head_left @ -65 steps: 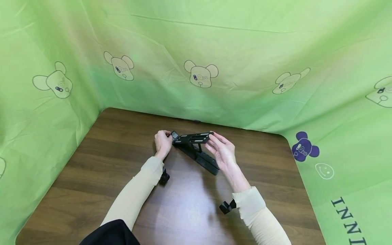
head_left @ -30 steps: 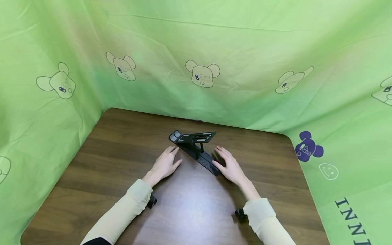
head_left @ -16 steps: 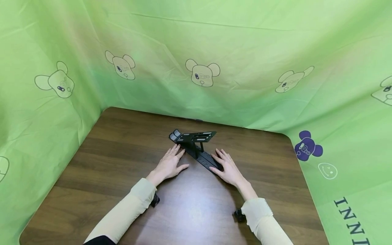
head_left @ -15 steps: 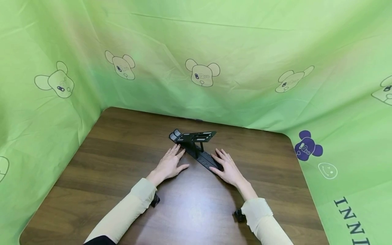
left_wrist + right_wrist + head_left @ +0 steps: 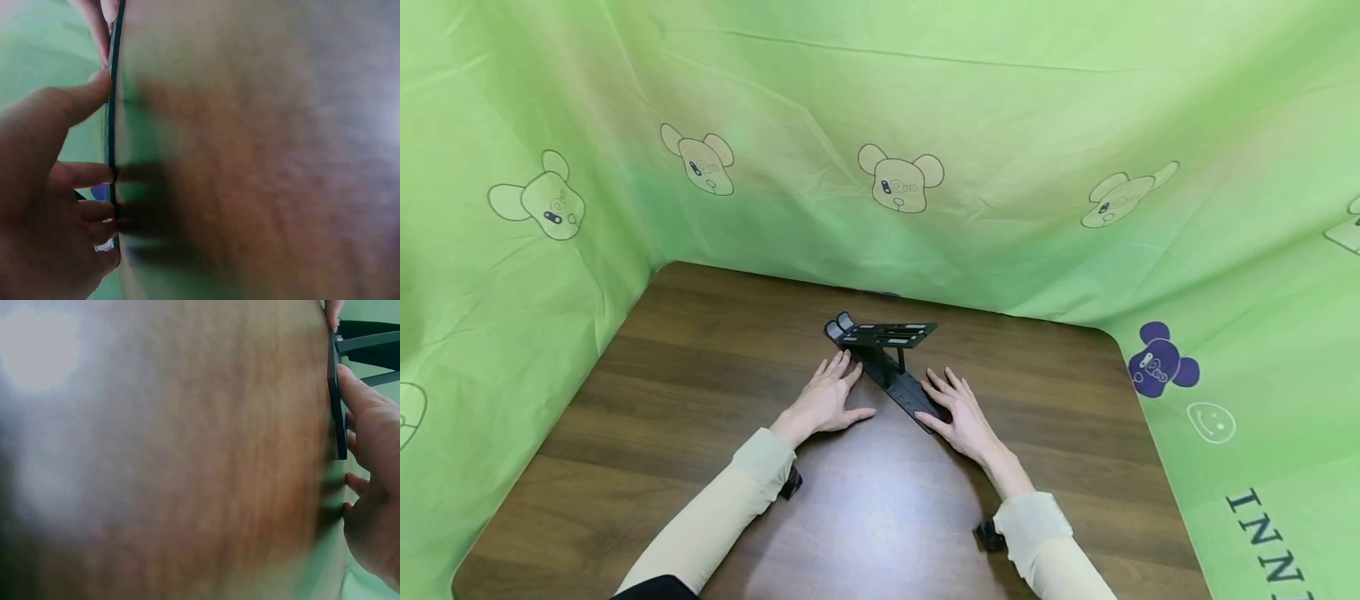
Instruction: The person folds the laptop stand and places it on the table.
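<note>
A black folding laptop stand rests on the table in the head view, its top plate raised on struts above a long base lying diagonally. Two grey-padded lips stick up at its far left end. My left hand lies along the base's left side, fingers extended and fingertips against its edge, the thumb spread away. At the near right end of the base, my right hand has its thumb on the near side and its spread fingers toward the other. In the right wrist view, that thumb touches the dark base.
The brown wooden table has rounded corners. Green printed cloth hangs round its back and sides. A small black wrist camera sits under the right sleeve, and another under the left.
Earlier, my left hand was at the lips and my right held the top plate's end. Both let go and came down to the base. Lately, my left hand has moved slightly right.
</note>
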A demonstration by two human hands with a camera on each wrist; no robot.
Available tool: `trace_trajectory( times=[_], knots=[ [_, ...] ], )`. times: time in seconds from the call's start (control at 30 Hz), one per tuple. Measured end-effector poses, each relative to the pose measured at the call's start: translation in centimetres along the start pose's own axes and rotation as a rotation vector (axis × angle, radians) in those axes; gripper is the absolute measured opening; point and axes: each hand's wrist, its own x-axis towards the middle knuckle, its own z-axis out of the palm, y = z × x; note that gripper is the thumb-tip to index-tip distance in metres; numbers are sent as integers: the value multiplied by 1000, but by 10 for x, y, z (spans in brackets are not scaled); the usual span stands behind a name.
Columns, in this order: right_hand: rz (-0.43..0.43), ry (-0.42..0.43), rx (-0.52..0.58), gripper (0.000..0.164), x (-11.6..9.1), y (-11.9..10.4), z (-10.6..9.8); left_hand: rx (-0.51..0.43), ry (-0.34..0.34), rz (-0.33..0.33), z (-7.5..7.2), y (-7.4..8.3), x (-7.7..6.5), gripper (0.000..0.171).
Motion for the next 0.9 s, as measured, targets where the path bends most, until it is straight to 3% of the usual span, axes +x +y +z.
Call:
trace_trajectory(
  times=[0.23, 0.67, 0.9],
  knots=[
    [-8, 16, 2, 64, -4, -2, 4, -18, -59, -14, -4, 1, 8, 99],
    [-18, 35, -24, 68, -4, -4, 7, 38, -72, -29, -5, 8, 16, 103],
    [-21, 49, -44, 68, -8, -10, 8, 11, -60, -45, -2, 10, 21, 99]
  ],
)
